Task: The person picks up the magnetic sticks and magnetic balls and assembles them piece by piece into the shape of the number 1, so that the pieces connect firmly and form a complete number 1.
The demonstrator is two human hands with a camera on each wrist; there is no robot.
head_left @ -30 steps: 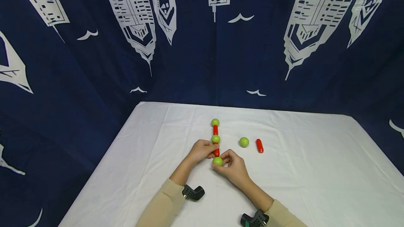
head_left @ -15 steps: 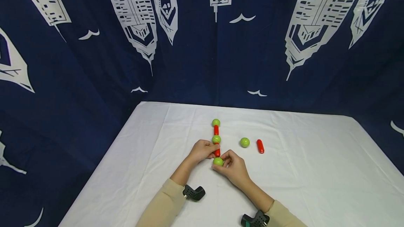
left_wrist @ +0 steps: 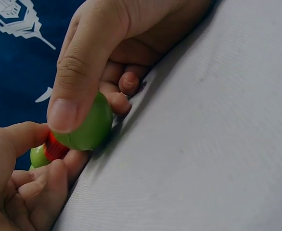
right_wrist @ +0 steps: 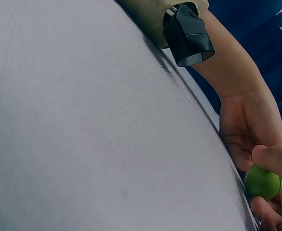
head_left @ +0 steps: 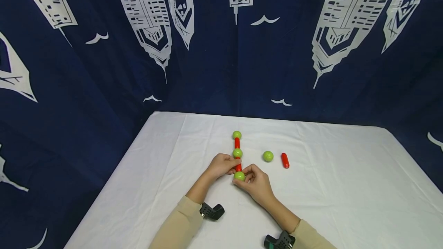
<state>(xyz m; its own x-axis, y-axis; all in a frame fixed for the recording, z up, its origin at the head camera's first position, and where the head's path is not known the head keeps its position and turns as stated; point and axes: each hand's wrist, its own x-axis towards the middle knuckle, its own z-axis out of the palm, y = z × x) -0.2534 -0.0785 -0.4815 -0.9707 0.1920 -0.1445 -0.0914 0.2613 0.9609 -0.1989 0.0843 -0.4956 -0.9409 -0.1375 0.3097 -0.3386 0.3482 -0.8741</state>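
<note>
1. Left hand (head_left: 221, 164): thumb and fingers close together, pinching the nearer red rod (head_left: 238, 168).
2. Right hand (head_left: 257, 184): thumb and fingers parted round the near green ball (head_left: 239, 176), gripped at that rod's end.
3. Beyond, in line: middle green ball (head_left: 237, 153), farther red rod (head_left: 237, 143), far green ball (head_left: 237, 135).
4. Right, on the surface (head_left: 346, 180): loose green ball (head_left: 268, 156), loose red rod (head_left: 285, 160).

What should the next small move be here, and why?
Probably press the near green ball onto the near red rod: the right hand pinches that ball, the left hand pinches the rod, and the two line up end to end, but whether they are fully joined isn't clear.
</note>
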